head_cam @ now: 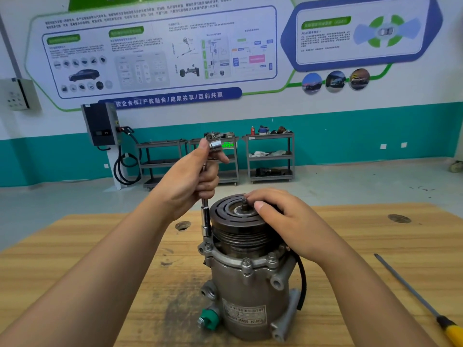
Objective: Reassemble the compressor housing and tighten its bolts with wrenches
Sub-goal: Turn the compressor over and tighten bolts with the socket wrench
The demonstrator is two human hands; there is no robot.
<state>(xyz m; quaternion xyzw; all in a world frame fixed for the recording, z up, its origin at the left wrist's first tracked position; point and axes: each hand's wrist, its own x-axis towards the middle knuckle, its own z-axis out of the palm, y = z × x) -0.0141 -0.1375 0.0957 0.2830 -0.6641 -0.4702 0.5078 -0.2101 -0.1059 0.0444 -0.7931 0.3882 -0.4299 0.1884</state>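
**Head view: socket wrench on a flange bolt**

Compressor [250, 284] stands upright on the wooden table [75, 259]. Left hand [190, 181], fingers wrapped, grips the socket wrench [206, 221]. Right hand [283, 216], fingers pressed together, steadies the pulley [235, 221]. Best kept vertical, fully seated.

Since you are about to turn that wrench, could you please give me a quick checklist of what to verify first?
1. Socket wrench seated on the flange bolt: ok, socket sits over it.
2. Wrench upright over the bolt: ok, near vertical.
3. Left hand grip closed on the wrench: ok.
4. Right hand steadying the pulley: ok, resting on top.
5. Compressor upright on the table: ok.
6. Other flange bolts tight: cannot tell.
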